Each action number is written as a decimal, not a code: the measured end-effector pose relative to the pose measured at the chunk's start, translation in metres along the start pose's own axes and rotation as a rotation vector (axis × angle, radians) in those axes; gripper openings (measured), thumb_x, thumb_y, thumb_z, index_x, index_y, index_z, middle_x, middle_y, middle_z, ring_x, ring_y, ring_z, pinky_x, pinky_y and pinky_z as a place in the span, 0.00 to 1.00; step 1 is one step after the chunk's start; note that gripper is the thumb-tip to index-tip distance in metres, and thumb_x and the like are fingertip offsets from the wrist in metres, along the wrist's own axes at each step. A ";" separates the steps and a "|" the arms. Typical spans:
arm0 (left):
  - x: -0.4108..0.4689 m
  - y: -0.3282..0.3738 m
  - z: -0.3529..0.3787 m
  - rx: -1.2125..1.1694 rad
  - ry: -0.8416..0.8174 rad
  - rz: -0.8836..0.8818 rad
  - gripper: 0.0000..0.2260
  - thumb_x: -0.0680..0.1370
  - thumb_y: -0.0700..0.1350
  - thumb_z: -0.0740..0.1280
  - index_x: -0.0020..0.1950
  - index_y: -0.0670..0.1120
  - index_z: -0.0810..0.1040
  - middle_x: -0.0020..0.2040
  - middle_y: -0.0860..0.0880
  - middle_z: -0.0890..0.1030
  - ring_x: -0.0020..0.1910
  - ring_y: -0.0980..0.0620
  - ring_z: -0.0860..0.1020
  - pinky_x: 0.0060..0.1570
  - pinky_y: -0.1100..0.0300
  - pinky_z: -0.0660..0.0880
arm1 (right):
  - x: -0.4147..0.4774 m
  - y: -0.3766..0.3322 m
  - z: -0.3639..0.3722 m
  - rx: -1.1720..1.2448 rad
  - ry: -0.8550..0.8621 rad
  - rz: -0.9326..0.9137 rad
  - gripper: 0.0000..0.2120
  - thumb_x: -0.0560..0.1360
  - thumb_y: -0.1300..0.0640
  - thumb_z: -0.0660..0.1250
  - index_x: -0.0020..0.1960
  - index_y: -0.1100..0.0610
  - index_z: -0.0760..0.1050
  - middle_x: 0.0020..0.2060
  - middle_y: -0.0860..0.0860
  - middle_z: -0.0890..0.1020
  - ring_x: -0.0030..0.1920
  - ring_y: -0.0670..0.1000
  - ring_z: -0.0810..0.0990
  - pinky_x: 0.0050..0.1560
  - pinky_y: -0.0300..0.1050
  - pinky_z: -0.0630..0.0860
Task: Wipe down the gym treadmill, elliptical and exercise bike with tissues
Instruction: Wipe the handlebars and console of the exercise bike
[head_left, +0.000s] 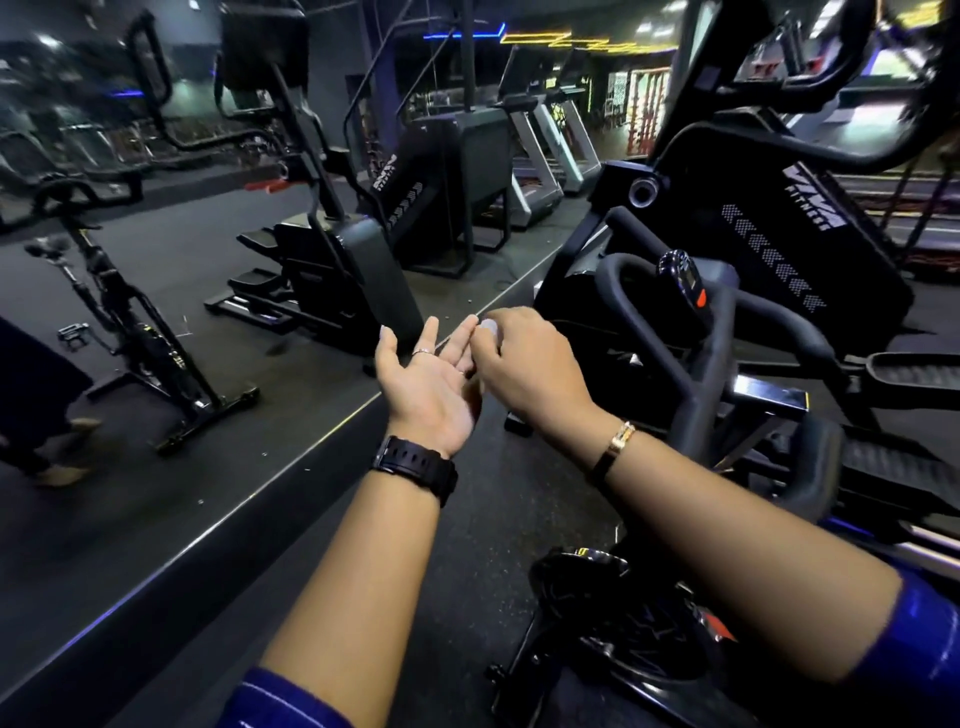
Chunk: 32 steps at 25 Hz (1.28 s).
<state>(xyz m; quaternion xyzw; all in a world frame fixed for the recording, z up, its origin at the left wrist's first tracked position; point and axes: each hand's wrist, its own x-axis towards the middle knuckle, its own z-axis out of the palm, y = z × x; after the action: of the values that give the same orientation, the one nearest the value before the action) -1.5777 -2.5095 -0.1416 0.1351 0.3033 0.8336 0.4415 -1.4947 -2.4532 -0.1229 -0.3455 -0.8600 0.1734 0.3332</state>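
Note:
My left hand (428, 387) is held out palm up with straight fingers and holds nothing. My right hand (527, 366) is just to its right, fingers curled around a small white wad of tissue (488, 327) that touches the left fingertips. Both hands hover over the floor in front of a black exercise bike's handlebar (675, 332), whose small console (685, 280) sits above it. The bike's flywheel housing (597, 597) lies below my right forearm. A black "VIVA FITNESS" machine (769, 239) stands behind the bike.
A wall mirror on the left meets the floor along a bright edge (291, 467); it reflects a spin bike (130, 332), an elliptical (322, 260) and a person's legs (36, 415). Treadmills (545, 156) stand in a row at the back.

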 end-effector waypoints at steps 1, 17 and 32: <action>0.001 0.001 -0.001 0.028 -0.001 -0.009 0.31 0.80 0.64 0.46 0.78 0.48 0.57 0.68 0.38 0.75 0.65 0.42 0.76 0.69 0.47 0.67 | 0.000 -0.003 0.002 -0.045 0.016 -0.017 0.13 0.79 0.52 0.56 0.47 0.58 0.76 0.49 0.57 0.79 0.53 0.60 0.77 0.48 0.51 0.73; 0.027 0.003 -0.004 0.095 -0.151 -0.009 0.35 0.79 0.67 0.45 0.74 0.43 0.66 0.64 0.39 0.78 0.66 0.42 0.76 0.71 0.47 0.65 | 0.011 0.031 0.008 -0.426 -0.029 -0.824 0.21 0.74 0.61 0.55 0.63 0.63 0.77 0.55 0.57 0.81 0.59 0.59 0.78 0.60 0.53 0.74; 0.025 -0.007 -0.001 1.265 -0.382 0.443 0.28 0.80 0.56 0.51 0.77 0.46 0.62 0.73 0.60 0.60 0.78 0.59 0.48 0.77 0.60 0.46 | -0.085 0.074 -0.012 -0.005 0.298 -0.315 0.16 0.74 0.67 0.60 0.59 0.70 0.75 0.58 0.61 0.73 0.56 0.60 0.74 0.63 0.38 0.65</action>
<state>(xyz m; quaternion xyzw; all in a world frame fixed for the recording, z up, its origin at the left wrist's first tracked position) -1.5884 -2.4865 -0.1479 0.5692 0.6131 0.5288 0.1432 -1.4048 -2.4606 -0.1918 -0.2295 -0.8450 0.0643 0.4787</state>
